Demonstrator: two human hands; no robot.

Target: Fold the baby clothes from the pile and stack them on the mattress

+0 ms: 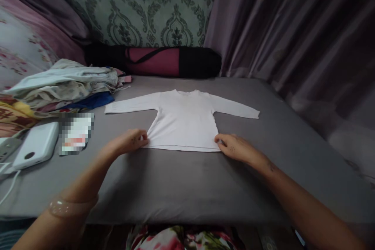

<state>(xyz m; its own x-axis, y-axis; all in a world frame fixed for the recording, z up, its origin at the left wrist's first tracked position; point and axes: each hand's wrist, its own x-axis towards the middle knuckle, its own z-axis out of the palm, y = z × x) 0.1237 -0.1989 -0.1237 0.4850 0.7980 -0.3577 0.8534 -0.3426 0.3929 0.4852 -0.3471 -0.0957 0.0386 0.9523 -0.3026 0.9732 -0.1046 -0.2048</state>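
Note:
A white long-sleeved shirt [186, 123] lies spread flat on the grey sheet [175, 187], neck end away from me and both sleeves stretched out sideways. At the shirt's lower left corner, my left hand [131, 140] pinches the hem between thumb and fingers. My right hand [233, 146] has the lower right corner of the hem pinched in the same way. The hem runs nearly straight between the two hands. A clear bracelet [70, 208] circles my left wrist.
Piled clothes [70, 84] lie at the left. Nearer are a white power bank [38, 144] with a cable and a blurred-out flat item [76, 133]. A long black and maroon bag [154, 61] lies along the patterned wall [146, 19]. Purple curtains [254, 19] hang at the right.

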